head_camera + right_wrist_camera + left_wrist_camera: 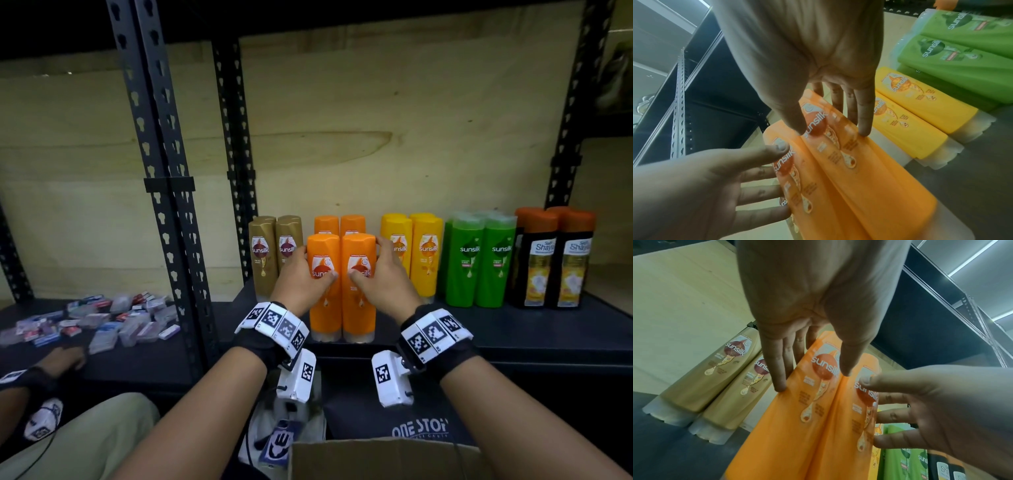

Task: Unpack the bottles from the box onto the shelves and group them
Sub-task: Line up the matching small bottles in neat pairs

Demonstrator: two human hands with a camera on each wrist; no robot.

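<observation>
Head view: the cardboard box (pixel 376 459) is cut off by the bottom edge and its inside cannot be seen. Two rear orange bottles (pixel 339 223) are mostly hidden behind the two front orange bottles (pixel 340 287). The front pair stands upright, touching side by side, on the dark shelf (pixel 513 329) near its front edge. The left hand (pixel 301 277) clasps the left bottle of the pair and the right hand (pixel 380 274) the right bottle; on each, the grip has the thumb on the label and the fingers round the outer side. Behind the shelf is a pale wooden back panel (pixel 376 120), with black perforated uprights (pixel 161 171) at the left. Gold bottles (pixel 275 253) stand just left of the pair; yellow bottles (pixel 412 253), green bottles (pixel 479 260) and black bottles with brown caps (pixel 555 260) stand to the right. Small packets (pixel 92 325) lie scattered on the neighbouring shelf, where another person's hand (pixel 65 358) rests, dim.

Left wrist view: the left palm fills the top of the frame. The thumb (pixel 846 363) presses the label; the fingers (pixel 777 369) lie along the bottle's edge.

Right wrist view: blurred. The right thumb (pixel 795 123) sits on the label, the fingers (pixel 864 120) on the side facing the yellow bottles.
</observation>
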